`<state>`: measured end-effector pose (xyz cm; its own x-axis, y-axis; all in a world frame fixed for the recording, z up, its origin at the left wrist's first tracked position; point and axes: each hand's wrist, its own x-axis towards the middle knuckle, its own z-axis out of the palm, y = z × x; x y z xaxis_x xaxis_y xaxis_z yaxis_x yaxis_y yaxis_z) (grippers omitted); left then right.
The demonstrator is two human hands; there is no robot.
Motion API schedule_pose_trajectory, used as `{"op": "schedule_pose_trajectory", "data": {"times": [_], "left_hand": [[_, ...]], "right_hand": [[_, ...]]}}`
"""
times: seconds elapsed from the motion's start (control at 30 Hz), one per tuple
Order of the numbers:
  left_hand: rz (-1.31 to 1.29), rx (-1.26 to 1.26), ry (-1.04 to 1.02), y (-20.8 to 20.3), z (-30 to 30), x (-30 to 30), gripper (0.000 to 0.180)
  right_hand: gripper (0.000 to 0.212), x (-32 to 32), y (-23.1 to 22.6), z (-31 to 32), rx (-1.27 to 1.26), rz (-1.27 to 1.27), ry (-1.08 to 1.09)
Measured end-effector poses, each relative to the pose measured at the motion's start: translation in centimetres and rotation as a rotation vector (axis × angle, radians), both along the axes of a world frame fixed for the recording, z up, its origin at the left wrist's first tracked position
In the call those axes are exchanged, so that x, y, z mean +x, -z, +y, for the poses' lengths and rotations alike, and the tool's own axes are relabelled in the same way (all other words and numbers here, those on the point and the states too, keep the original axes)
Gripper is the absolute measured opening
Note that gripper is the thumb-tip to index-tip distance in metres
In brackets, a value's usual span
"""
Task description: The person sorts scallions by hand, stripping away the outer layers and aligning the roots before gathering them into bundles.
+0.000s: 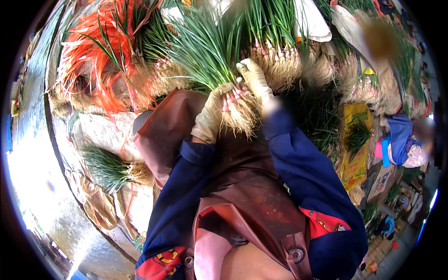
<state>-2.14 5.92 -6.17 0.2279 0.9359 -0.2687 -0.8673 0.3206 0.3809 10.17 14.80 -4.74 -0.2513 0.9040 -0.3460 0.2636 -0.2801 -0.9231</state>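
Observation:
A bunch of spring onions [205, 51] is held upright in front of my lap, green leaves pointing away from me. Its pinkish bulbs and long, pale, hairy roots hang toward my apron. My left hand [211, 113], in a cream glove, wraps round the bunch's left side at the bulbs. From the right, my right hand [255, 79], gloved alike, has its fingers curled against the stems just above the bulbs. Part of its grip is hidden by the bunch.
More rooted bunches [275, 60] line the far side. Orange plastic strips [93, 51] lie far left. A small bunch [114, 170] rests on sacking at left, beside a shiny wet metal surface [37, 154]. Yellow sacking [354, 163] and another person [403, 142] are at right.

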Motion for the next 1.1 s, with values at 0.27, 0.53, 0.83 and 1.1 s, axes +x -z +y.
{"op": "schedule_pose_trajectory", "data": {"times": [0.27,0.53,0.83,1.1], "left_hand": [[0.011,-0.163,0.026,0.4,-0.1,0.7,0.03],[-0.213,-0.037,0.026,0.3,-1.4,-1.5,0.042],[-0.166,0.089,-0.103,-0.6,-1.2,-1.3,0.04],[-0.095,-0.019,0.079,-0.5,-0.2,0.2,0.035]], "right_hand": [[0.013,2.1,-0.1,3.0,0.402,-1.051,-0.346],[0.023,2.3,-6.1,2.6,0.376,-1.132,-0.493],[0.029,3.5,-6.1,7.5,0.103,-0.824,-0.557],[0.035,6.9,-2.7,-1.9,0.026,-0.002,-0.523]]}}
